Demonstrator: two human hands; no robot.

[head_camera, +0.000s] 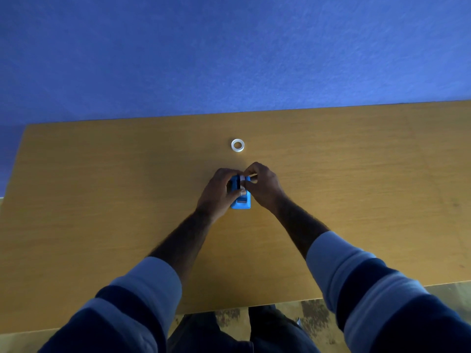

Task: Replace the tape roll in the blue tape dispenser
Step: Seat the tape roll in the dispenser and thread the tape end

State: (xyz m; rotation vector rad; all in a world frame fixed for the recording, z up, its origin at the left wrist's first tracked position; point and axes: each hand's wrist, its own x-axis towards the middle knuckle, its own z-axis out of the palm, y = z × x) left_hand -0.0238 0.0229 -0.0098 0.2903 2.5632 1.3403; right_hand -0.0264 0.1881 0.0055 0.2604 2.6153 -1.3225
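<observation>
A blue tape dispenser (241,202) stands in the middle of the wooden table (102,187), its cutter end toward me. My left hand (219,189) wraps around its left side. My right hand (262,186) pinches a whitish tape roll (242,178) sitting at the top of the dispenser; my fingers hide most of that roll. A second white tape roll (237,145) lies flat on the table just beyond my hands, untouched.
The table's far edge meets a blue wall (229,59). The near edge runs in front of my legs, with patterned floor (316,317) below it.
</observation>
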